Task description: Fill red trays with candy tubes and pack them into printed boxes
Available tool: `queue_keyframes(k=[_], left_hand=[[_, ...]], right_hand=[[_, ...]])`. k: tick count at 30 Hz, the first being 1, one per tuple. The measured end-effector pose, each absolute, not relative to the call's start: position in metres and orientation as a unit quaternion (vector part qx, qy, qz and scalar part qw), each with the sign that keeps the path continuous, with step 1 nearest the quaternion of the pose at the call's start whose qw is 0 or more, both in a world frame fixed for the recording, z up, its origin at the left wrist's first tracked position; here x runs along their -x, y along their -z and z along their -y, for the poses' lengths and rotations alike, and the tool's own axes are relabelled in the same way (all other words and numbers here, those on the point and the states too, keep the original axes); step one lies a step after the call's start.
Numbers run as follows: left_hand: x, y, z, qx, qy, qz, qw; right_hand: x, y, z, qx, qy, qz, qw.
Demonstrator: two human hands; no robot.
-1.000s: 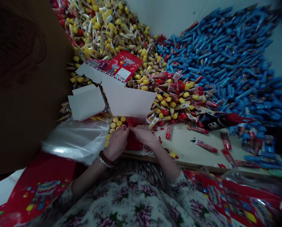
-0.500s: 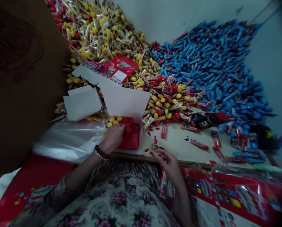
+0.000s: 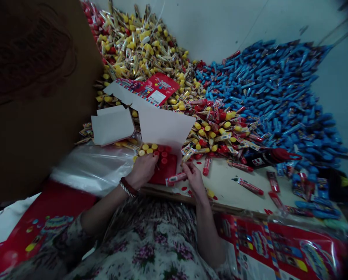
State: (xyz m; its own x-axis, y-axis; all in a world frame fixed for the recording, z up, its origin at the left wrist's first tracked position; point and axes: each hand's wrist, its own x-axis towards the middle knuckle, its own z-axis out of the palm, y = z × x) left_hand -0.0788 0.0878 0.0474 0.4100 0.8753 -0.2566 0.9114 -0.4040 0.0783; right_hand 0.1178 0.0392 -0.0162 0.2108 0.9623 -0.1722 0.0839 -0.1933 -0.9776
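Observation:
An open red box (image 3: 168, 171) with white flaps stands at the table's near edge, partly filled with upright tubes showing yellow and red caps. My left hand (image 3: 143, 170) rests on the box's left side, fingers curled against the caps. A red wrapped tube (image 3: 176, 179) lies across my right hand (image 3: 193, 177), which pinches it just right of the box.
Heaps of wrapped tubes cover the table: yellow-capped (image 3: 139, 50) at the back left, red (image 3: 220, 124) in the middle, blue (image 3: 273, 89) on the right. A clear plastic bag (image 3: 89, 169) lies left of the box. Flat red cartons (image 3: 279, 245) sit by my lap. A brown board (image 3: 37, 97) stands left.
My right hand dropped from the box to my lap, then came back up beside the box holding a red tube. My left hand stayed on the box.

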Motion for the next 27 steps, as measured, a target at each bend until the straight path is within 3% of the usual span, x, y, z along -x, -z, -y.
queue_keyframes(k=[10,19,21,27], left_hand=[[0.079,-0.048,-0.096,-0.840,0.114,-0.523,0.088],[0.071,-0.039,-0.098,-0.834,0.131,-0.520,0.125],[0.078,-0.044,-0.101,-0.827,0.079,-0.530,0.170],[0.112,-0.064,-0.098,-0.667,-0.263,-0.605,0.346]], right_hand=[[-0.110,0.033,-0.012,0.646,-0.356,0.501,0.453],[-0.110,0.021,-0.008,0.666,-0.236,0.615,0.351],[-0.110,0.014,-0.008,0.639,-0.257,0.631,0.357],[-0.112,0.004,-0.019,0.508,-0.274,0.748,0.328]])
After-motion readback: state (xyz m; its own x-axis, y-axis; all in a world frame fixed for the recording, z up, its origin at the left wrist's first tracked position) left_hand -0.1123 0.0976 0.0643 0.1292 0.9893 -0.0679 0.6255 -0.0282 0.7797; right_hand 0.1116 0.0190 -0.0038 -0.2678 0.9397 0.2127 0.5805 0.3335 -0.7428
